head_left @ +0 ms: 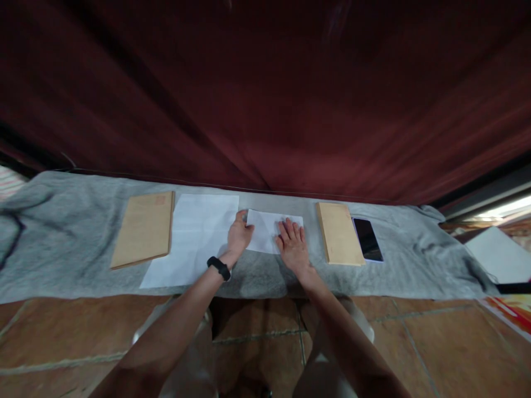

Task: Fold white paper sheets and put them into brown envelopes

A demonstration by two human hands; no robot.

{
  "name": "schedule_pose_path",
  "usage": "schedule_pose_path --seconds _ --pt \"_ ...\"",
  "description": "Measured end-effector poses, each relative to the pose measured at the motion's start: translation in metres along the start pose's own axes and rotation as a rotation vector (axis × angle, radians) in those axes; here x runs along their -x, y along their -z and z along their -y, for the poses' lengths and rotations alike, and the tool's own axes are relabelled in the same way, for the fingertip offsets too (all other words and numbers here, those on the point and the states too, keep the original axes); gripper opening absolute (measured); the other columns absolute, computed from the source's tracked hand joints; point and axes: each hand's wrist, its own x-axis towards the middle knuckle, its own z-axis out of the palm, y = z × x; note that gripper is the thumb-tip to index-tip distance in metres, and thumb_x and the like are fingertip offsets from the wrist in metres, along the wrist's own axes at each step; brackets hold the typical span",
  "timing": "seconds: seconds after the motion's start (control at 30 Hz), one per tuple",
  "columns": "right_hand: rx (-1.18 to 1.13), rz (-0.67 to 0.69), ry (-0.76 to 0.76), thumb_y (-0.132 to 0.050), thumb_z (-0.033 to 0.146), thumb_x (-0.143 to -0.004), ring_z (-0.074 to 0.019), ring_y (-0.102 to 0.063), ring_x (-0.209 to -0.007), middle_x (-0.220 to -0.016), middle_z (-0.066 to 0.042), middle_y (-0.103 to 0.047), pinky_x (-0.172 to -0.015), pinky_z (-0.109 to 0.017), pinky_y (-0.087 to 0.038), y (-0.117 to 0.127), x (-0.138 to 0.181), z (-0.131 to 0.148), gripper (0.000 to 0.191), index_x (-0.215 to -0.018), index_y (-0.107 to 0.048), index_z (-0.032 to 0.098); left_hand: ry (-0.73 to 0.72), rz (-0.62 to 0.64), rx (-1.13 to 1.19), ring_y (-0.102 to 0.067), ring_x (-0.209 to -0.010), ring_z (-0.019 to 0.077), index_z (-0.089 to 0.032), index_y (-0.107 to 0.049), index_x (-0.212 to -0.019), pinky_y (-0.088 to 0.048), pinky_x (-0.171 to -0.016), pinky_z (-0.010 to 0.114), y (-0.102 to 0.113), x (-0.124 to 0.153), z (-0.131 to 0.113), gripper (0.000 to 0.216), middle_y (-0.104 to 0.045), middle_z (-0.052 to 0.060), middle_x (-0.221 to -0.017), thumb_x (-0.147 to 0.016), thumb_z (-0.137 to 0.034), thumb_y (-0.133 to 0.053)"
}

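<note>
A small folded sheet of white paper (264, 228) lies on the grey cloth in front of me. My left hand (239, 233), with a black band on its wrist, grips the paper's left edge, its thumb on top and the other fingers curled. Flat on the right part of the same paper rests my right hand (293, 246), fingers spread. Larger white sheets (194, 237) lie just left of the folded one, partly under my left wrist and forearm.
On the left is a stack of brown envelopes (143, 229) with a faint red mark. To the right lie narrower tan envelopes (340, 232) beside a dark-screened phone (368, 239). The grey cloth (418, 249) covers the bench; a dark red curtain (265, 110) hangs behind it.
</note>
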Motion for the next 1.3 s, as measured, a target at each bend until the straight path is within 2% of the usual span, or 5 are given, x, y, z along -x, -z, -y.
schedule_pose_path --seconds 0.27,0.43,0.97,1.13,1.3 --pt "-0.024 0.007 0.012 -0.038 0.043 -0.106 -0.0306 -0.036 -0.148 -0.161 -0.013 -0.037 -0.12 -0.053 -0.025 -0.005 0.001 -0.001 0.053 -0.154 -0.041 0.022 -0.334 -0.123 -0.393 -0.051 -0.135 0.0324 -0.014 -0.037 -0.152 -0.042 -0.109 0.046 -0.005 0.034 -0.012 0.059 -0.05 0.021 -0.149 -0.093 -0.016 -0.045" --pt "-0.015 0.022 0.016 -0.034 0.034 -0.106 -0.0291 -0.035 -0.148 -0.162 -0.012 -0.035 -0.121 -0.052 -0.024 -0.005 0.002 -0.001 0.05 -0.154 -0.041 0.02 -0.669 0.062 -0.448 -0.027 -0.153 0.0266 -0.017 -0.041 -0.153 -0.022 -0.124 0.048 -0.039 0.043 -0.009 0.053 -0.037 0.011 -0.162 -0.101 -0.028 -0.035" --pt "0.027 -0.001 -0.069 -0.039 0.042 -0.106 -0.0308 -0.038 -0.146 -0.16 -0.013 -0.04 -0.119 -0.054 -0.024 0.001 0.01 -0.039 0.053 -0.154 -0.041 0.019 -0.319 -0.056 -0.281 -0.044 -0.142 0.0337 -0.003 -0.04 -0.149 -0.038 -0.116 0.045 -0.017 0.023 0.008 0.061 -0.036 0.026 -0.159 -0.092 -0.021 -0.05" --pt "0.02 -0.016 -0.075 -0.041 0.038 -0.105 -0.031 -0.037 -0.146 -0.158 -0.015 -0.042 -0.12 -0.055 -0.025 0.006 0.01 -0.038 0.052 -0.152 -0.045 0.015 -0.134 -0.027 0.04 -0.068 -0.103 0.026 -0.011 -0.044 -0.147 -0.054 -0.094 0.037 -0.003 0.003 0.012 0.07 -0.068 0.015 -0.118 -0.08 -0.018 -0.064" --pt "-0.07 -0.001 0.007 -0.038 0.035 -0.105 -0.0291 -0.032 -0.15 -0.16 -0.015 -0.038 -0.122 -0.054 -0.025 0.014 0.009 -0.026 0.053 -0.154 -0.04 0.014 0.069 -0.002 0.567 -0.064 -0.062 0.0171 -0.016 -0.048 -0.141 -0.053 -0.063 0.027 -0.003 0.001 0.01 0.078 -0.065 -0.003 -0.073 -0.067 -0.011 -0.069"
